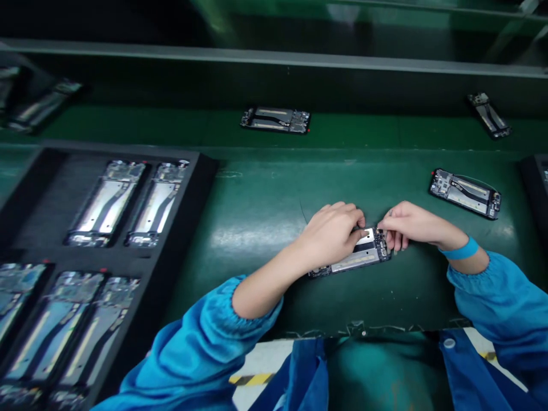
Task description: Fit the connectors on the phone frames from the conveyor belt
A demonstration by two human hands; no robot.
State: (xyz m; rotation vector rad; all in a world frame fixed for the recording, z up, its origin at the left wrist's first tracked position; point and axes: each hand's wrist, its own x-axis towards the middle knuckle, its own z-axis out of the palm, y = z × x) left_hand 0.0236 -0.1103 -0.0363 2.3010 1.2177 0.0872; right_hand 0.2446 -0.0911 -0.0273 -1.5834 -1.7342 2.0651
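Note:
An opened phone (pixel 355 260) lies on the green bench in front of me, its silver inner plate, black flex cable and end boards exposed. My left hand (pixel 334 235) rests over its far side, fingers bent and thumb near the plate, gripping the phone. A thin dark wire (pixel 304 212) sticks up beside that hand's knuckles. At the phone's right end my right hand (pixel 402 224) is closed in a pinch against the corner. Whatever sits between its fingertips is too small to make out. A blue band circles the right wrist.
On the left stands a black tray (pixel 205 171) with several opened phones in slots. Another opened phone (pixel 466 193) lies right of my hands. Two more, one phone (pixel 276 120) and a tilted phone (pixel 489 116), lie on the far green strip. A dark tray (pixel 531 177) edges in at right.

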